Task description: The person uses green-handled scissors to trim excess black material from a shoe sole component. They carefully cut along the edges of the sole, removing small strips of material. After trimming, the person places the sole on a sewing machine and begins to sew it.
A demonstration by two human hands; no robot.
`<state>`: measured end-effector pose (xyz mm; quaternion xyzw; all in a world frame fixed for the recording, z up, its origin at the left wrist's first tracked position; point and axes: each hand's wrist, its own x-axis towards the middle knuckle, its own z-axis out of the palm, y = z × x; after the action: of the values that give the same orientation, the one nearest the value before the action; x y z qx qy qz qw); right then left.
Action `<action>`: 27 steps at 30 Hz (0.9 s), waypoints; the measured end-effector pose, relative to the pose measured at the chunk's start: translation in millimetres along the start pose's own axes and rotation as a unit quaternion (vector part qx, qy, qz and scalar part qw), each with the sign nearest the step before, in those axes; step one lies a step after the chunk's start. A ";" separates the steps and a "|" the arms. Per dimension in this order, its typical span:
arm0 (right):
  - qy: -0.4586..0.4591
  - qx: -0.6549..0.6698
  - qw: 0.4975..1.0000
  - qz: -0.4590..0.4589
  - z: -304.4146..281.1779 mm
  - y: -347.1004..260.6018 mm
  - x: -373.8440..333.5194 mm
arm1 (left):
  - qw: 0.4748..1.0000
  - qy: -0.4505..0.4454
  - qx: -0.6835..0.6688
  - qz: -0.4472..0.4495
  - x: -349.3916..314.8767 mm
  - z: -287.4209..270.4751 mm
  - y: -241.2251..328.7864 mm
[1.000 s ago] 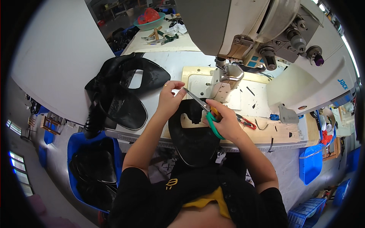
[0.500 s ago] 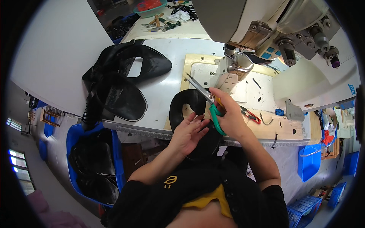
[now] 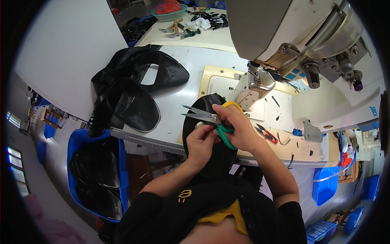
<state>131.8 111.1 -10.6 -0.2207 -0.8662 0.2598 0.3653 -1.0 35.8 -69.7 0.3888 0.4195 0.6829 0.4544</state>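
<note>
My right hand [image 3: 243, 129] grips a pair of scissors [image 3: 200, 116] with one green and one yellow handle loop. Their blades are parted and point left, over a black leather shoe upper [image 3: 217, 160]. That upper hangs over the table's front edge toward my lap. My left hand [image 3: 198, 143] is closed, fingertips pinched at the upper's cut-out opening just below the blades; what exactly lies between the fingertips is hidden. Left of my hands, more black shoe uppers [image 3: 136, 112] lie in a loose pile on the table.
A sewing machine [image 3: 260, 81] stands at the right behind my hands. Red-handled snips [image 3: 266, 133] and black scraps lie beside it. Below the table at left, a blue bin [image 3: 126, 175] holds black pieces. Hand tools [image 3: 180, 29] and a green basin [image 3: 170, 16] sit at the back.
My left hand has gone from spread fingers to a pinch at the upper. The scissors have turned from pointing up-left to pointing left, and their blades have parted wider.
</note>
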 end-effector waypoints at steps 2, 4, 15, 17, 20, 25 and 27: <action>0.007 -0.059 0.998 -0.026 0.3 -2.3 3.6 | 0.999 -0.001 0.029 0.038 3.8 -0.7 0.6; 0.021 -0.097 0.994 -0.040 4.0 -4.4 5.2 | 0.994 -0.014 0.086 0.071 7.6 -7.2 -2.7; -0.012 -0.127 0.989 -0.069 11.5 -3.5 6.3 | 0.997 -0.014 0.070 0.002 19.4 -11.7 -5.0; -0.072 -0.144 0.986 -0.045 -0.8 -11.1 13.6 | 0.997 -0.020 0.056 -0.051 21.4 -13.9 4.6; -0.077 -0.093 0.992 0.022 -15.8 -13.4 21.8 | 0.986 -0.071 0.105 -0.107 14.3 -20.4 10.1; -0.038 -0.016 0.997 0.069 -22.4 -32.5 28.2 | 0.966 -0.084 -0.109 -0.218 -5.4 -26.3 5.9; -0.111 -0.003 0.988 0.111 -21.0 -41.5 25.7 | 0.966 -0.047 -0.159 -0.198 6.2 -28.7 16.8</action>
<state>123.2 100.0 40.6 -0.2863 -0.8723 0.3188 0.2356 -33.9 31.5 -63.1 0.2520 0.3523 0.6182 0.6559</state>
